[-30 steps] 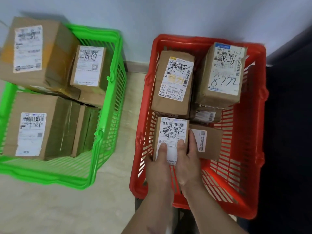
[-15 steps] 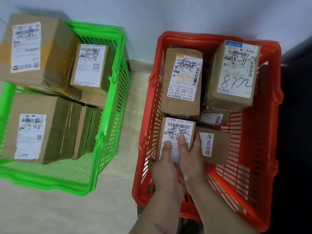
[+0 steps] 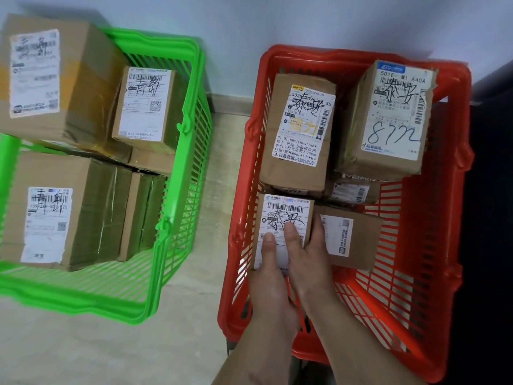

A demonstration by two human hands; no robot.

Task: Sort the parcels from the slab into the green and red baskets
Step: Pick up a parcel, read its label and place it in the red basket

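Both my hands hold a small cardboard parcel (image 3: 286,215) with a white label, low in the front left of the red basket (image 3: 433,315). My left hand (image 3: 270,282) grips its near end with the thumb laid on the label. My right hand (image 3: 308,259) grips its right side, thumb on top. Behind it in the red basket lie a long parcel (image 3: 299,134), a parcel marked 8772 (image 3: 388,120) and two smaller ones. The green basket (image 3: 138,301) on the left holds several brown parcels (image 3: 72,209).
Both baskets stand on a pale floor (image 3: 83,348) against a light wall (image 3: 249,20). A strip of floor runs between them. A dark surface (image 3: 491,218) borders the red basket on the right. The slab is out of view.
My hands have pushed the small parcel slightly further into the red basket, and my view has shifted, so both baskets sit further right in the frame.
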